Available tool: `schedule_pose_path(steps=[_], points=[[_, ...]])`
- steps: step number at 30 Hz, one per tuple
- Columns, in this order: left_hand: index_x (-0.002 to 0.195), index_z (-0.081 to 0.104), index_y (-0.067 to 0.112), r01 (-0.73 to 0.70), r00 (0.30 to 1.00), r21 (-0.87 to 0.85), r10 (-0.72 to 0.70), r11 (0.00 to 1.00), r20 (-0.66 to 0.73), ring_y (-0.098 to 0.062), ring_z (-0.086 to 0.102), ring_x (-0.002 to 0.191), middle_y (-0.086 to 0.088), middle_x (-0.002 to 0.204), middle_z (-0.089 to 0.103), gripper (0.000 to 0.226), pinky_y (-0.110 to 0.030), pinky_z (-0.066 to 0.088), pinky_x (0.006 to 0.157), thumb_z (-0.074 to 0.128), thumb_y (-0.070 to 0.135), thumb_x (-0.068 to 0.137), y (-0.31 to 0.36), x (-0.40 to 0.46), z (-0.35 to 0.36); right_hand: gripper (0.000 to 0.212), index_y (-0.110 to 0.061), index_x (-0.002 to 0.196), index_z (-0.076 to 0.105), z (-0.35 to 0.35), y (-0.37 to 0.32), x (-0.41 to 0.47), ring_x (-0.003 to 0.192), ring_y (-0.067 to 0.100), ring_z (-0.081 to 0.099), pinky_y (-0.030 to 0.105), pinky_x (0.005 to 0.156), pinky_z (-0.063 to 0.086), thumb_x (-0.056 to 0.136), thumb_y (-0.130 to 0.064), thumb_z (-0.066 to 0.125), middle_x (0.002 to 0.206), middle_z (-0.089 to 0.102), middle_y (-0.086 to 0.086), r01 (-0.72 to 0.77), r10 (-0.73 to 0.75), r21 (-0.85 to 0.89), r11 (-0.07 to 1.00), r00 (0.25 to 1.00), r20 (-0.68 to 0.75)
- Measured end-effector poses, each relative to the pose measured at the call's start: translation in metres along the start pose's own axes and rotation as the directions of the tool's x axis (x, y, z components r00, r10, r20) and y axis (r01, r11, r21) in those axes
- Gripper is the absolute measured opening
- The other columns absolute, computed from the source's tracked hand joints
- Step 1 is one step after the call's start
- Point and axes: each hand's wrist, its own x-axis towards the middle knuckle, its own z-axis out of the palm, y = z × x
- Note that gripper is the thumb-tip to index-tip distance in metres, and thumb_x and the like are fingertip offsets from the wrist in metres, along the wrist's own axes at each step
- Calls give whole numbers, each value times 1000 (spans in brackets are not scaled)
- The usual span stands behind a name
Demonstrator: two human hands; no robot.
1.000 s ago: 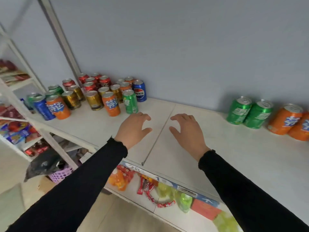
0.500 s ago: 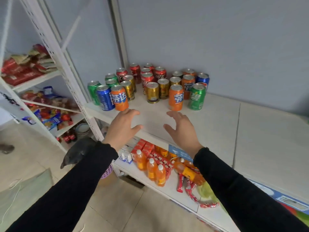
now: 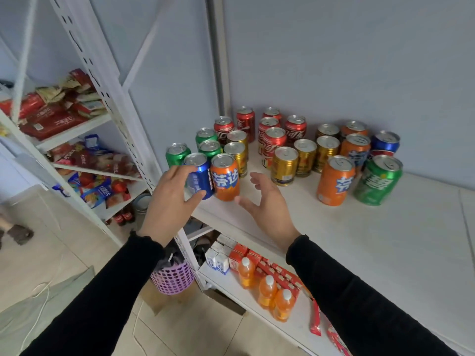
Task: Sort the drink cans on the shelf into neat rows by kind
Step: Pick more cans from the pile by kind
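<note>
A crowd of cans stands unsorted at the shelf's (image 3: 385, 247) back left corner, against the wall. At the front left edge a blue can (image 3: 201, 176) and an orange can (image 3: 225, 177) stand upright, touching side by side. The left hand (image 3: 169, 199) reaches to the blue can — its fingers (image 3: 181, 170) spread wide and lightly curved over the can's left side, thumb under its front; whether they press the can or only hover I cannot tell. The right hand (image 3: 267, 204) hangs just right of the orange can, palm turned toward it, fingers open and relaxed, holding nothing. Behind these two stand green cans (image 3: 205, 136) along the left edge, then gold cans (image 3: 236, 150) and red cans (image 3: 272, 140) nearer the wall. Farther right, more gold cans (image 3: 284, 165) — and a second orange can (image 3: 335, 181) beside a big green can (image 3: 377, 181), both at the front of the group.
</note>
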Motion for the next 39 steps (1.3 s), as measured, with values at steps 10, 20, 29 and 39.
schedule_pose_path(steps=[10, 20, 29, 39], points=[[146, 38, 22, 70, 995, -95, -62, 993, 81, -16, 42, 130, -1, 142, 41, 76, -30, 35, 108, 79, 35, 82, -46, 62, -18, 55, -20, 140, 50, 4, -45, 88, 122, 9, 51, 32, 101, 47, 92, -43, 66, 136, 56, -4, 36, -39, 144, 989, 999, 17], [159, 14, 34, 245, 894, -340, -76, 908, 442, -2, 22, 139, 12, 163, 17, 89, -30, 21, 117, 71, 19, 91, -86, 100, -31, 52, -15, 130, 58, 13, -68, 165, 110, 14, 62, 30, 96, 49, 84, -30, 79, 122, 65, 0, -127, 140, -60, 990, 905, 401], [148, 34, 16, 85, 906, -171, -5, 982, 423, -17, 51, 120, -6, 141, 51, 73, -26, 37, 99, 74, 25, 88, -104, 119, -14, 50, -22, 127, 59, 19, -69, 173, 109, 17, 62, 37, 97, 52, 83, -35, 78, 121, 65, -3, -96, 160, -170, 981, 893, 421], [139, 42, 16, -69, 959, -195, 119, 978, 256, -21, 54, 114, -6, 134, 51, 61, -34, 44, 94, 73, 24, 88, -90, 143, -38, 40, -16, 129, 59, 1, -88, 162, 101, 3, 61, 21, 88, 48, 93, -30, 69, 115, 66, -6, -63, 72, -51, 997, 973, 218]])
